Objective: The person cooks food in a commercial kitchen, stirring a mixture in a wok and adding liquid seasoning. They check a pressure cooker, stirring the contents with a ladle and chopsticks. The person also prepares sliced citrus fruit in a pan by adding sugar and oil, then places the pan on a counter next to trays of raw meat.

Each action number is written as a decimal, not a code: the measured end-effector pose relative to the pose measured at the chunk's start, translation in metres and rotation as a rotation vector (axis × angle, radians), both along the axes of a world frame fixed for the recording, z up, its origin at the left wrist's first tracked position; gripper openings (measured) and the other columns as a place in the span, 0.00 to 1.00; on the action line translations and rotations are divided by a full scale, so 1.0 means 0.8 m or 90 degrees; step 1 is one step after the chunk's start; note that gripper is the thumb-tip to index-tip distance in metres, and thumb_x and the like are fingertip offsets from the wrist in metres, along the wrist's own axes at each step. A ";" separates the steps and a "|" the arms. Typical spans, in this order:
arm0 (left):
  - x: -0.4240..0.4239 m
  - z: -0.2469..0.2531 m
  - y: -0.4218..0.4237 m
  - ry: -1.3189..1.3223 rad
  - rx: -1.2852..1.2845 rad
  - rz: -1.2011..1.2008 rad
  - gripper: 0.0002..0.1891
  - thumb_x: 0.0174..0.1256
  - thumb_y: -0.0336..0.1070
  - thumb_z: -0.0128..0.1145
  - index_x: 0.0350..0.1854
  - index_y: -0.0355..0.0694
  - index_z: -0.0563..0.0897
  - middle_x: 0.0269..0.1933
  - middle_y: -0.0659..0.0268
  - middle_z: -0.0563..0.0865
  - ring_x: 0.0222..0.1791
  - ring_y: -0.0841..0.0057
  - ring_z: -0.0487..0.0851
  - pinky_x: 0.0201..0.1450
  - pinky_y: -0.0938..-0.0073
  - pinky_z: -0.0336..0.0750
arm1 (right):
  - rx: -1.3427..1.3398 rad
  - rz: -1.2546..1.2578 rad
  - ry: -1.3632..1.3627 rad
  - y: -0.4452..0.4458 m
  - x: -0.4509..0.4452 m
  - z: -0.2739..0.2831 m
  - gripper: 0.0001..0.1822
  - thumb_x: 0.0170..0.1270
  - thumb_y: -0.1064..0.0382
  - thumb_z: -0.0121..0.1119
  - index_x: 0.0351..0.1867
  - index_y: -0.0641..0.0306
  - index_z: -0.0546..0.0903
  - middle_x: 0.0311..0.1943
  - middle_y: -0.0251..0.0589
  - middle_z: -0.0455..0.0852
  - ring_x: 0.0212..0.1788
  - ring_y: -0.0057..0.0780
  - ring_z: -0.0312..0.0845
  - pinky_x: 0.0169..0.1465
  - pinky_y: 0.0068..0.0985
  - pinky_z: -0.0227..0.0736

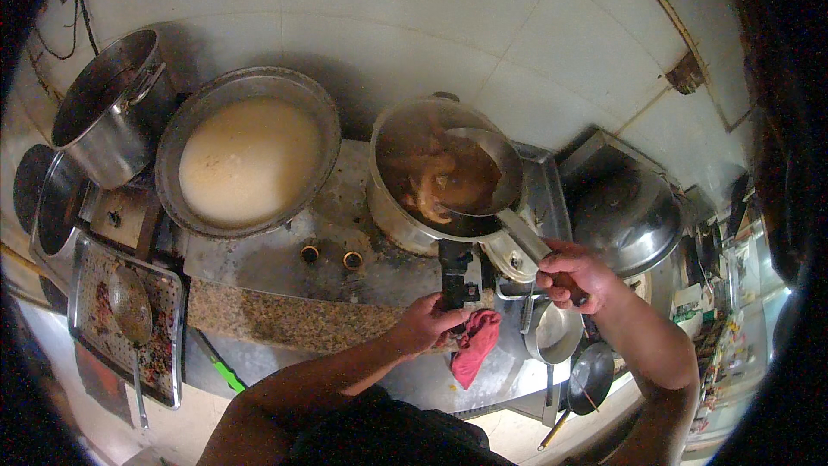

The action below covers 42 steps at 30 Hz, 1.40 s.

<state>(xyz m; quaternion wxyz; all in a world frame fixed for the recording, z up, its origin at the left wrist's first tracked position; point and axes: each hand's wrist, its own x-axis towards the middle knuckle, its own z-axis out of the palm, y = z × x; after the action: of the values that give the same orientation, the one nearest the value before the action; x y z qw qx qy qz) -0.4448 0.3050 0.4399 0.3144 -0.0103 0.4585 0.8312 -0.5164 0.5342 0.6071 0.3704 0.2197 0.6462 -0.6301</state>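
My right hand (576,278) is closed around the handle of a large metal ladle (527,236). Its round bowl is inside a deep metal pot (404,230), partly sunk in brown liquid with pale brown pieces of food (427,191). Steam blurs the pot's contents. My left hand (427,323) is at the counter's front edge, by the lower end of a dark rectangular object (459,268) and against a red cloth (477,349). Its fingers are partly hidden, so what it grips is unclear.
A wide pan (330,162) of cloudy pale liquid and a tall steel pot (119,155) stand leftward. Lower left, a perforated tray (171,330) holds a strainer ladle (129,310). A domed metal vessel (634,220) and small pans (592,378) are rightward. Tiled wall (414,32) rises behind.
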 end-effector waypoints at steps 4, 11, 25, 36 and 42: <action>0.004 0.016 -0.003 -0.012 0.001 0.018 0.10 0.63 0.42 0.61 0.36 0.41 0.80 0.25 0.73 0.79 0.19 0.88 0.71 0.20 0.82 0.63 | -0.044 -0.010 0.028 -0.015 0.012 -0.005 0.19 0.62 0.63 0.58 0.54 0.57 0.70 0.23 0.35 0.77 0.14 0.24 0.65 0.15 0.22 0.59; 0.020 -0.010 -0.006 0.310 -0.342 0.180 0.16 0.61 0.46 0.62 0.27 0.35 0.79 0.21 0.65 0.79 0.21 0.79 0.76 0.25 0.73 0.69 | -0.024 -0.102 0.075 -0.063 0.056 -0.020 0.31 0.60 0.68 0.58 0.65 0.56 0.62 0.24 0.37 0.75 0.14 0.24 0.64 0.16 0.22 0.59; 0.034 0.005 -0.008 0.058 -0.308 0.143 0.20 0.60 0.51 0.61 0.23 0.37 0.77 0.19 0.65 0.78 0.22 0.77 0.76 0.28 0.71 0.69 | 0.017 0.039 0.199 -0.046 0.065 -0.050 0.32 0.58 0.74 0.60 0.62 0.51 0.59 0.20 0.38 0.76 0.13 0.26 0.69 0.14 0.25 0.61; 0.029 0.020 -0.017 0.105 -0.352 0.118 0.21 0.60 0.52 0.62 0.26 0.34 0.79 0.20 0.63 0.80 0.21 0.76 0.78 0.27 0.72 0.71 | 0.168 0.148 0.293 -0.057 0.066 -0.040 0.27 0.60 0.76 0.56 0.60 0.57 0.63 0.19 0.35 0.74 0.13 0.22 0.70 0.16 0.22 0.64; 0.028 -0.002 -0.015 0.186 -0.388 0.166 0.18 0.59 0.50 0.64 0.27 0.38 0.80 0.20 0.64 0.80 0.21 0.77 0.78 0.26 0.72 0.71 | 0.169 0.169 0.329 -0.043 0.066 -0.055 0.29 0.60 0.77 0.55 0.61 0.57 0.60 0.20 0.35 0.75 0.15 0.21 0.71 0.17 0.22 0.64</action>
<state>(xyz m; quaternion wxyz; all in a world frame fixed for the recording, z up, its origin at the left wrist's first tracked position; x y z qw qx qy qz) -0.4225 0.2927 0.4387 0.1194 -0.0433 0.7201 0.6821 -0.4633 0.4995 0.5631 0.2406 0.0127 0.8187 -0.5213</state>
